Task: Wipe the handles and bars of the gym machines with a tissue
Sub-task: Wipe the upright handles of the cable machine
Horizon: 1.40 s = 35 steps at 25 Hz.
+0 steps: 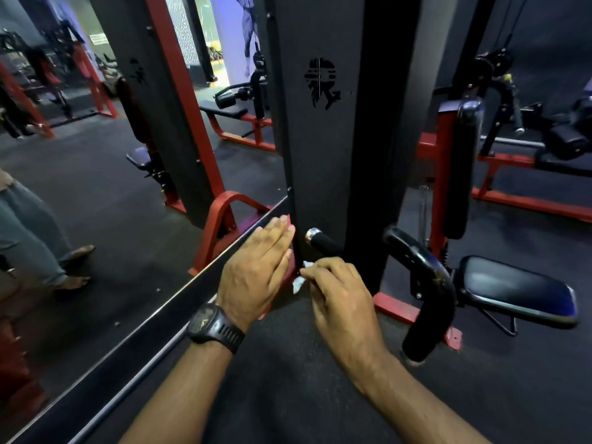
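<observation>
A black gym machine column [323, 149] stands in front of me on a red frame. A short black handle with a chrome end cap [322, 241] sticks out near its foot. My right hand [339, 290] sits just below that handle, fingers closed on a small white tissue [299, 280] that pokes out to the left. My left hand [256, 270], with a black watch on the wrist, is held flat with its fingers straight, beside the column's lower left edge. A curved black padded bar [429, 293] hangs to the right.
A large wall mirror [96, 187] fills the left side with a black ledge [160, 331] along its base; a person's legs are reflected in it. A padded seat [519, 290] is at the right. More red and black machines stand behind, on dark rubber flooring [288, 379].
</observation>
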Each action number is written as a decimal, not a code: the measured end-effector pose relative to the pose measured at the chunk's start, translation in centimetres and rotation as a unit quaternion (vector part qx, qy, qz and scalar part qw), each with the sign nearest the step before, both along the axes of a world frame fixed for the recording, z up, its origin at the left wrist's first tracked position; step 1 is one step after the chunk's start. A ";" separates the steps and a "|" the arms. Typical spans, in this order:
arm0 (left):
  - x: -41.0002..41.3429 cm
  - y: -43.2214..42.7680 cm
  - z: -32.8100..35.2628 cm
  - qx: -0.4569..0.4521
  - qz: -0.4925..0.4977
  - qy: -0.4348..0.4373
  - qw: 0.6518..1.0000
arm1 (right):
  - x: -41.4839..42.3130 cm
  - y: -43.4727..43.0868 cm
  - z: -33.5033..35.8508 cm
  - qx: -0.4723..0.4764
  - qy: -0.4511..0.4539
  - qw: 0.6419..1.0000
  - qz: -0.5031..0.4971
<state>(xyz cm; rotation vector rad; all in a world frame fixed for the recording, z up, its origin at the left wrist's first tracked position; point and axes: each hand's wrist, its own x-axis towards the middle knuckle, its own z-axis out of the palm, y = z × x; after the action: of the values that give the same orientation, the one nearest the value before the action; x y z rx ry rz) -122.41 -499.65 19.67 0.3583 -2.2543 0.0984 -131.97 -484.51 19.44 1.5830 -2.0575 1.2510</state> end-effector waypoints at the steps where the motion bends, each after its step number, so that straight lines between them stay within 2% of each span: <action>1: 0.2 -0.9 -0.6 0.013 -0.008 -0.008 1.000 | 0.4 -0.8 -0.5 0.008 -0.002 1.000 -0.011; 6: -1.3 -5.0 -2.8 0.023 -0.037 -0.056 0.997 | 0.9 -3.5 -2.4 0.005 -0.069 0.997 -0.021; 11: -4.1 -8.7 -4.2 0.031 -0.077 -0.077 0.994 | 0.1 -5.3 -4.6 -0.021 -0.045 0.997 -0.056; 15: -6.5 -10.5 -4.0 0.035 -0.171 -0.098 0.980 | 0.2 -6.1 -4.6 -0.057 -0.023 0.993 -0.102; 19: -9.6 -13.0 -5.5 0.007 -0.304 -0.089 0.949 | -0.2 -7.9 -5.8 -0.054 -0.010 0.979 -0.196; 23: -12.0 -15.8 -6.0 -0.004 -0.419 -0.062 0.906 | 0.6 -11.1 -7.0 -0.092 0.015 0.937 -0.338; 26: -13.3 -17.1 -6.5 0.023 -0.484 -0.069 0.872 | 1.5 -13.6 -6.1 -0.115 0.030 0.878 -0.463; 28: -13.9 -17.5 -7.0 0.042 -0.520 -0.072 0.850 | 1.9 -15.1 -6.0 -0.092 0.060 0.841 -0.530; 32: -14.4 -17.9 -7.6 0.065 -0.554 -0.057 0.828 | 2.1 -17.2 -6.2 -0.026 0.090 0.804 -0.587; 35: -14.6 -17.8 -7.7 0.084 -0.565 -0.069 0.818 | 1.6 -17.6 -5.4 -0.044 0.096 0.765 -0.635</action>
<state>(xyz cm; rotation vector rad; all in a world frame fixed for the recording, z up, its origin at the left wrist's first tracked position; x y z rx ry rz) -137.01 -517.50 11.97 -0.9566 -2.2610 -0.7161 -130.37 -502.13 14.03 0.0059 -2.1036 0.5544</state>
